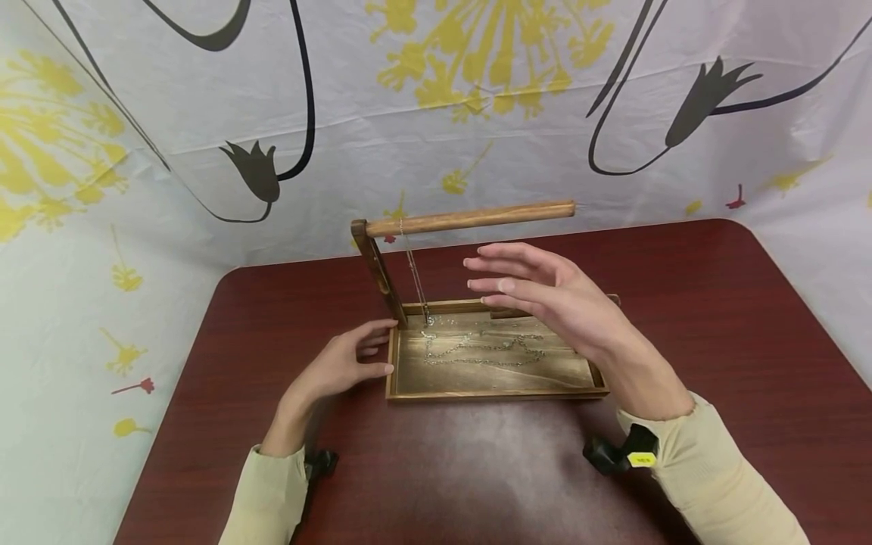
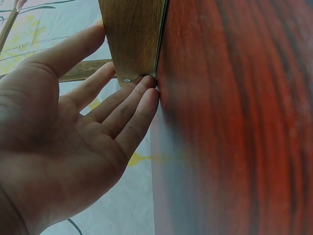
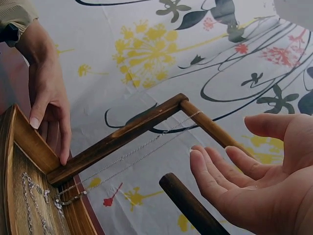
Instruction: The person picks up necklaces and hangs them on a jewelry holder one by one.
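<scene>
A shallow wooden tray (image 1: 497, 395) sits on the table with a wooden upright (image 1: 378, 272) rising from its back left corner. From the upright's top a round wooden bar (image 1: 477, 219) reaches rightward. One thin silver necklace (image 1: 412, 265) hangs over the bar near the upright, its lower end down at the tray. Silver chains (image 1: 484, 361) lie on the tray floor. My left hand (image 1: 334, 367) touches the tray's left end wall (image 2: 132, 44) with extended fingers and thumb. Holding nothing, my right hand (image 1: 579, 303) hovers above the tray's right side, fingers loosely extended below the bar.
A dark wooden post (image 3: 188, 203) shows its free end below my right hand in the right wrist view. The dark red table (image 1: 286, 303) extends around the tray. Behind it hangs a white cloth (image 1: 327, 68) with a yellow and grey flower print.
</scene>
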Motion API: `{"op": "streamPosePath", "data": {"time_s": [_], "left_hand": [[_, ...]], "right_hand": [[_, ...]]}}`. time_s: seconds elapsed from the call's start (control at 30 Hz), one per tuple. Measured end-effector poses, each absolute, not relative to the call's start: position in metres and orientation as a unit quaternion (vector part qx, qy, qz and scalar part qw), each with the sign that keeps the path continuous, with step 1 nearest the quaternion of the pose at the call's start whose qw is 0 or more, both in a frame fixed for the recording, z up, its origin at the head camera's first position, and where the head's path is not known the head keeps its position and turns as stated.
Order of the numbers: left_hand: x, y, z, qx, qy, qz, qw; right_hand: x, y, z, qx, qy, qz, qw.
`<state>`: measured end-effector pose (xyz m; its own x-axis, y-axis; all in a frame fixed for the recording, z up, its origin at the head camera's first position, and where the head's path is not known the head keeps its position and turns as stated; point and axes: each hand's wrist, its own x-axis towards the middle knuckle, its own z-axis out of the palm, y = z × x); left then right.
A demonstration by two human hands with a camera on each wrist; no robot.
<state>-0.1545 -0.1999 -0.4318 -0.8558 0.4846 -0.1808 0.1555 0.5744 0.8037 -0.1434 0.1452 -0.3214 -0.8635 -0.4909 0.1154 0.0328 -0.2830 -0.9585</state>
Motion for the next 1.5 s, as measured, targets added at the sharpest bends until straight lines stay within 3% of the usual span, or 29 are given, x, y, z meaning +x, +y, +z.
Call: {"op": "streamPosePath", "data": {"time_s": [1.5], "left_hand": [[-0.156, -0.2, -0.433, 0.182, 0.862, 0.429, 0.199]], "right_hand": [[-0.127, 0.189, -0.338, -0.226, 0.594, -0.751, 0.178]]}}
